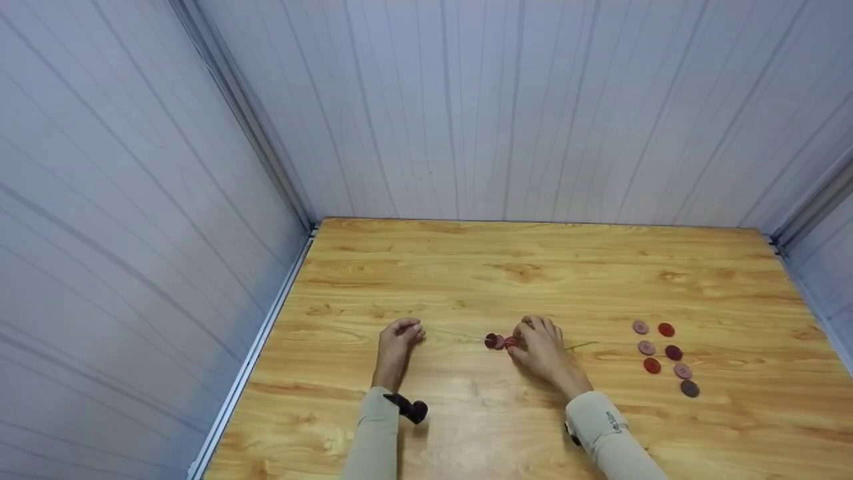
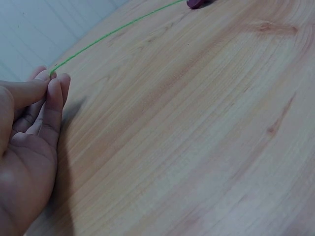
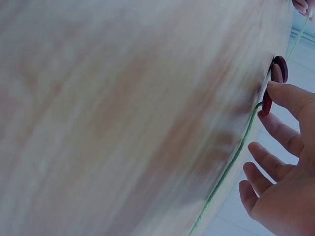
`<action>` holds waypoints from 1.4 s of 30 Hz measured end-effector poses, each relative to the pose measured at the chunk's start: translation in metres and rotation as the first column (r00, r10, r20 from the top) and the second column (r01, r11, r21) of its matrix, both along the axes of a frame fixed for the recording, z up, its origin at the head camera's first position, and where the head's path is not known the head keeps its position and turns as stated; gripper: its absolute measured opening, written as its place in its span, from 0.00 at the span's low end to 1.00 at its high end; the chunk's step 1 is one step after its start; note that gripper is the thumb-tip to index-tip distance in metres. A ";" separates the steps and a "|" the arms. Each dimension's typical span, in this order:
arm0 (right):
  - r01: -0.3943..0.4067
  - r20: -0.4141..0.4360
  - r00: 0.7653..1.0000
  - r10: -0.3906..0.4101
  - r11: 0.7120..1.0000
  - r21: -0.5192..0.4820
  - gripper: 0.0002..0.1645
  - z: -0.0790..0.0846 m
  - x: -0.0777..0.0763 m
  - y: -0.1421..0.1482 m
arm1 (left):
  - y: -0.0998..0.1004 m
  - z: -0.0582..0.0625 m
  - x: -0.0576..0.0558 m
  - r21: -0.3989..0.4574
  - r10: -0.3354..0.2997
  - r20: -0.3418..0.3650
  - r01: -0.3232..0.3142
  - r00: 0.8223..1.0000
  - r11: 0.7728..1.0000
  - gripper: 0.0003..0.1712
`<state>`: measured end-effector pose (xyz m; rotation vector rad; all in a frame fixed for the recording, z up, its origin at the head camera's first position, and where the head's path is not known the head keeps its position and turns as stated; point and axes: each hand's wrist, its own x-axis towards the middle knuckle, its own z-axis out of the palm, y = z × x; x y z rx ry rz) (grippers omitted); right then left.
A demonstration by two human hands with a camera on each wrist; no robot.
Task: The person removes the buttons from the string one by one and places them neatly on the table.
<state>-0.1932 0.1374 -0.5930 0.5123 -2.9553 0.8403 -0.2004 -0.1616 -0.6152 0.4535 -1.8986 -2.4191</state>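
Cord (image 3: 226, 170) cut off in right-wrist view, sleeve lettering (image 1: 613, 422) illegible

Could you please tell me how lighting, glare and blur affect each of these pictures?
Head view: pale glare on the wooden table, near the lower middle; left wrist view: bluish and rather dim, with a dark shadow on the table beside the left grip; right wrist view: washed out, the table's grain smeared, though the green string looks clearer.

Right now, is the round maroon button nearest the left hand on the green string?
On: the string reaches the button and continues past the right hand.
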 end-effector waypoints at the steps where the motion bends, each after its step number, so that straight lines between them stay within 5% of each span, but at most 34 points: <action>1: 0.001 0.001 1.000 -0.001 1.000 0.001 0.14 0.000 0.000 0.001 | 0.000 0.000 0.000 0.001 -0.001 0.000 0.001 1.000 1.000 0.12; 19: 0.024 -0.005 1.000 -0.024 1.000 -0.006 0.12 -0.002 0.003 0.016 | -0.001 -0.002 0.001 -0.014 -0.027 -0.050 0.026 0.998 1.000 0.11; 28: 0.017 -0.007 1.000 -0.018 1.000 -0.018 0.13 -0.002 0.004 0.024 | 0.000 0.000 0.000 -0.001 -0.014 0.013 0.014 1.000 1.000 0.14; 42: 0.043 -0.004 0.999 -0.043 0.999 0.005 0.13 0.000 0.003 0.033 | -0.002 -0.002 -0.002 0.012 -0.018 0.014 0.018 1.000 1.000 0.14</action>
